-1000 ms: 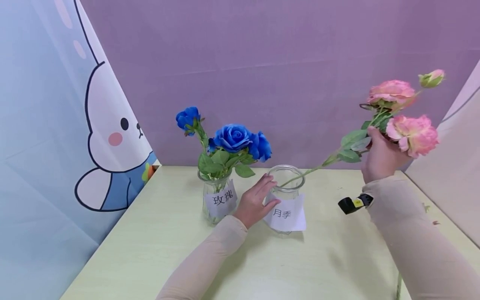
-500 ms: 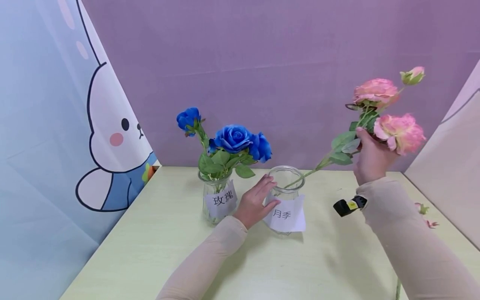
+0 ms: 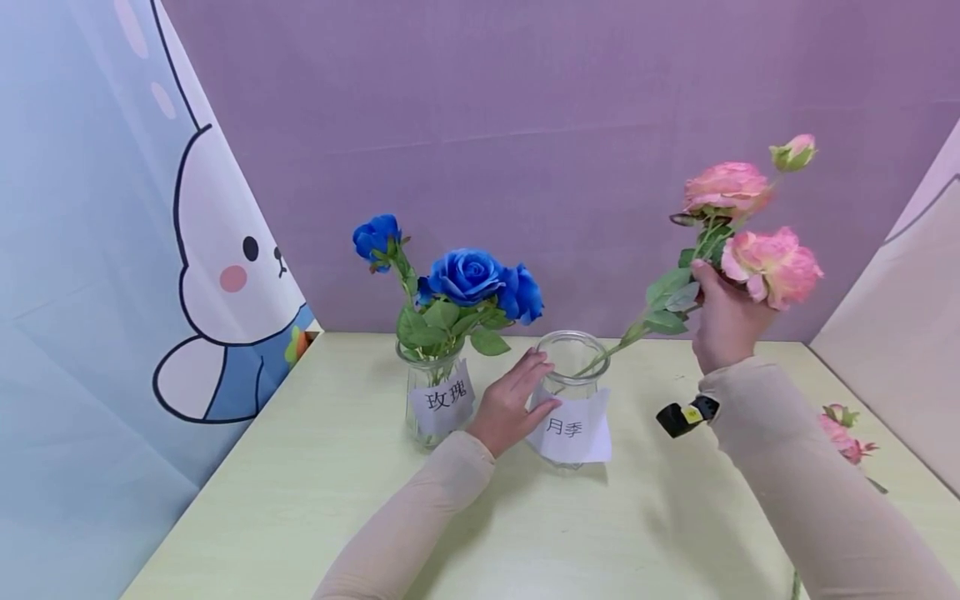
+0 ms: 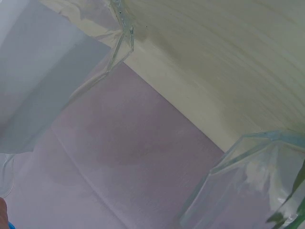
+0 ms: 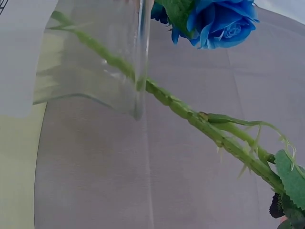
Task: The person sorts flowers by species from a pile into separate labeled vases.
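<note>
My right hand (image 3: 729, 321) grips a stem of pink artificial flowers (image 3: 772, 267) just below its blooms. The stem slants down to the left, its lower end inside the mouth of a clear glass jar (image 3: 573, 340) with a handwritten paper label. In the right wrist view the green stem (image 5: 190, 114) shows through the jar's glass (image 5: 102, 64). My left hand (image 3: 513, 404) rests against the jar's left side, fingers extended at the rim and thumb by the label. In the left wrist view the paper label (image 4: 43, 71) covers part of the jar.
Left of the jar, another labelled glass jar (image 3: 415, 408) holds blue artificial roses (image 3: 468, 277). More pink flowers (image 3: 847, 437) lie on the pale table (image 3: 555, 542), partly hidden by the right forearm. A purple cloth (image 3: 525, 167) hangs behind; a rabbit-printed curtain (image 3: 82, 333) stands left.
My right hand has moved left with the pink flowers, their stem entering further into the jar. The left hand stays on the jar. More of the flowers lying at right shows.
</note>
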The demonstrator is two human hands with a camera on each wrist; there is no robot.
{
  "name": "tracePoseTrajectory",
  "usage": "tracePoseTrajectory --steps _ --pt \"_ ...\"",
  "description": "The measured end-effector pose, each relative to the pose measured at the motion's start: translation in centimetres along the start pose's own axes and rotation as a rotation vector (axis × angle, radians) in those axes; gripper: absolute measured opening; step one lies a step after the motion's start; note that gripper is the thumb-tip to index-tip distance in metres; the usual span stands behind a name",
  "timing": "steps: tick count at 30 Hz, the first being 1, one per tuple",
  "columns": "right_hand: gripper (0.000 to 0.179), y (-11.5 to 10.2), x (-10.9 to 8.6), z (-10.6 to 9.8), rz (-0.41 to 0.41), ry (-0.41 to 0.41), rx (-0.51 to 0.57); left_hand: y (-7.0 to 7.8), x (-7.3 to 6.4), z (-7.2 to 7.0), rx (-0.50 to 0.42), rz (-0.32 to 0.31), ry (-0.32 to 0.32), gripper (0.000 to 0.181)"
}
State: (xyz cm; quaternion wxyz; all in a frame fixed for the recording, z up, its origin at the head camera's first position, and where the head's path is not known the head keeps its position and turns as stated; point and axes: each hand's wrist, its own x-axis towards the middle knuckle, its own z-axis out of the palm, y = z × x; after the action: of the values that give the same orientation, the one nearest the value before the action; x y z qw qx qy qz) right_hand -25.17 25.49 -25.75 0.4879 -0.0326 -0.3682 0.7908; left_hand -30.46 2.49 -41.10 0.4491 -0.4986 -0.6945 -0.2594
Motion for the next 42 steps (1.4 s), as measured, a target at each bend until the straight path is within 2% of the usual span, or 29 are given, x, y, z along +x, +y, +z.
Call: tracePoseTrajectory --steps 9,17,28,36,42 --pt "0.052 0.7 -1.0 0.4 -0.026 -0.065 -0.087 -0.1 0.0 0.1 -0.012 -0.003 0.003 0.054" --pt "0.04 1.4 -2.5 0.7 -0.026 -0.132 -0.282 -0.1 -0.2 -0.1 -0.024 -0.019 -0.001 0.054" --pt "0.044 2.6 -3.9 0.7 -0.007 -0.224 -0.352 0.1 -0.1 -0.1 -0.026 -0.028 0.0 0.055" --pt "0.048 3.3 -4.2 0.5 -0.03 -0.286 -0.42 0.2 0.0 0.0 -0.02 -0.032 -0.005 0.054" --pt "0.059 3.6 -4.4 0.4 0.047 -0.356 -0.526 0.3 0.0 0.1 -0.012 -0.032 0.002 0.055"
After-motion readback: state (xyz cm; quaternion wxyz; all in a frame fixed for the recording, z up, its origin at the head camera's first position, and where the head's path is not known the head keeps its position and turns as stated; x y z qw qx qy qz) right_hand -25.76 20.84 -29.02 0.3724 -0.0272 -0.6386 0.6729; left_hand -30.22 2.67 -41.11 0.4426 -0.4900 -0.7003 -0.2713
